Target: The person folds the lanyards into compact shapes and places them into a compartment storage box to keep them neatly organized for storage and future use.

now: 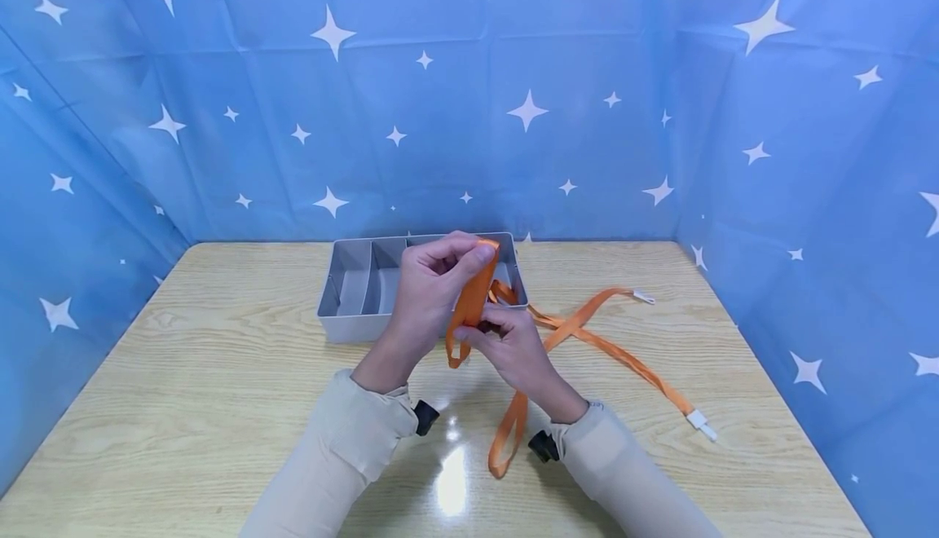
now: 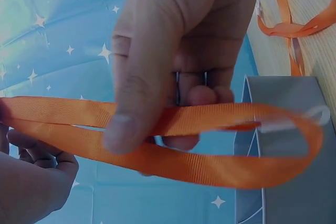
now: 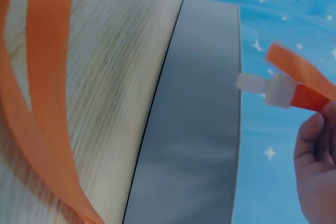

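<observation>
A folded orange lanyard (image 1: 475, 287) is held upright between both hands, in front of the grey tray. My left hand (image 1: 434, 277) pinches its upper end between thumb and fingers. Lower down, my right hand (image 1: 511, 348) grips the middle of the folds, its thumb (image 2: 128, 124) lying across the strap in the left wrist view. Below this grip the strap hangs in a rounded loop. A white plastic clip (image 3: 279, 90) sticks out of the folded end in the right wrist view. The left hand's fingertips (image 2: 44, 156) show at the left of the left wrist view.
A grey compartment tray (image 1: 345, 326) stands at the back of the wooden table (image 1: 183, 407). More orange lanyard strap (image 1: 601, 344) lies crossed on the table to the right, with a white buckle (image 1: 700, 424) at one end. A blue starred curtain (image 1: 440, 114) encloses the table.
</observation>
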### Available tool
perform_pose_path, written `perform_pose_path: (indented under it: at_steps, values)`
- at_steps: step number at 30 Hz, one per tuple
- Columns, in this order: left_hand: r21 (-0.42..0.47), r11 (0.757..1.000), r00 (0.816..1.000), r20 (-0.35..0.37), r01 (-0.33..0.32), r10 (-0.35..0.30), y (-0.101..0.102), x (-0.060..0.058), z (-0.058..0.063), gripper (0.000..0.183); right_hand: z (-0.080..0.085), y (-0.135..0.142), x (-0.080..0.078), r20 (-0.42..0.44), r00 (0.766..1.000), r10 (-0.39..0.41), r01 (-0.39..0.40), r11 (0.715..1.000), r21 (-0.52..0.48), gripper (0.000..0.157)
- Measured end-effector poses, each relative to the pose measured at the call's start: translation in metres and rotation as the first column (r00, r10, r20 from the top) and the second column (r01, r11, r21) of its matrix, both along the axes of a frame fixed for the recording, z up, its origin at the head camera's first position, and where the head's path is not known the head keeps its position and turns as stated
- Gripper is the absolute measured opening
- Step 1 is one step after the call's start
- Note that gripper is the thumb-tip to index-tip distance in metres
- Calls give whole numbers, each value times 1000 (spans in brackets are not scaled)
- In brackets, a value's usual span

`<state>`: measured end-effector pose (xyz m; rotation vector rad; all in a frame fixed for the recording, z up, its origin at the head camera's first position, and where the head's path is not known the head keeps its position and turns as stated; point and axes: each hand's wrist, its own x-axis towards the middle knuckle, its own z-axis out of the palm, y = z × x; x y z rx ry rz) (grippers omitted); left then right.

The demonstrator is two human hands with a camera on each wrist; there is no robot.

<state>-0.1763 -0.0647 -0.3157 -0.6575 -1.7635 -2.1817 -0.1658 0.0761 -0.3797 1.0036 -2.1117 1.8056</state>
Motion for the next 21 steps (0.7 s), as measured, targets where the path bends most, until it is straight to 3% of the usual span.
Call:
perform_pose_path:
  at_steps: [9, 21]
  values:
    - [-14, 1000, 1000, 18, -4, 4, 0, 0, -5, 15, 2, 3, 0, 52, 996, 76, -75, 997, -11, 24]
    - [-11, 1000, 1000, 16, 7, -6, -1, -1, -6, 15, 8, 2, 1, 79, 992, 96, -94, 995, -33, 7]
